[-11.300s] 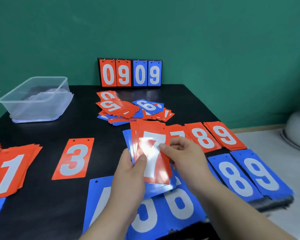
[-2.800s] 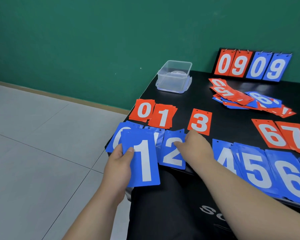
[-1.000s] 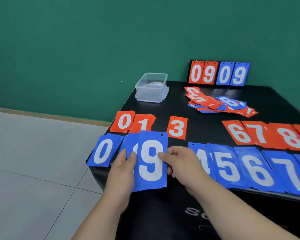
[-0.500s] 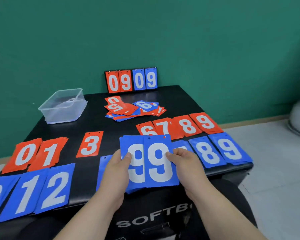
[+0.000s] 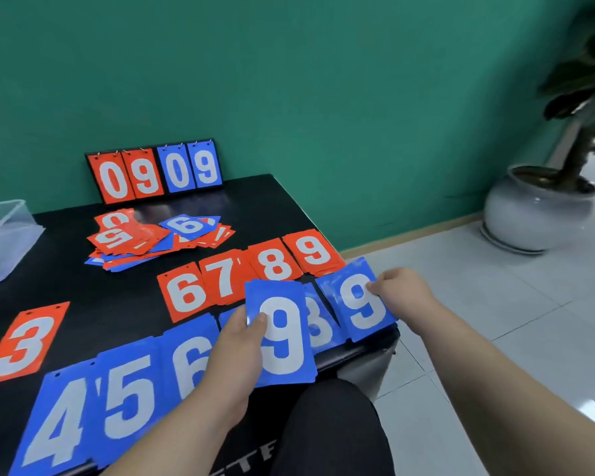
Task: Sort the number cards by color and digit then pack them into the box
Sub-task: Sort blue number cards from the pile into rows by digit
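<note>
My left hand [image 5: 236,352] grips a small stack of blue cards with a 9 on top [image 5: 282,334], held over the table's near edge. My right hand [image 5: 404,293] pinches the right edge of another blue 9 card [image 5: 358,300] lying on the blue 9 pile at the table's right corner. Blue 4 [image 5: 59,427], 5 [image 5: 131,396], 6 [image 5: 186,359] and 8 [image 5: 318,328] piles line the near edge. Red 6 [image 5: 184,293], 7 [image 5: 222,276], 8 [image 5: 273,264], 9 [image 5: 313,252] and 3 [image 5: 26,343] lie behind them. An unsorted heap [image 5: 152,237] sits mid-table.
A clear plastic box [image 5: 0,235] stands at the far left edge. A scoreboard stand showing 0909 [image 5: 153,171] leans against the green wall. A potted plant [image 5: 536,214] stands on the tiled floor to the right. My dark-trousered knee [image 5: 330,431] is below the table edge.
The view swung right. My right hand carried one blue 9 card off the held stack to the blue 9 pile at the right corner; my left hand still holds the remaining stack.
</note>
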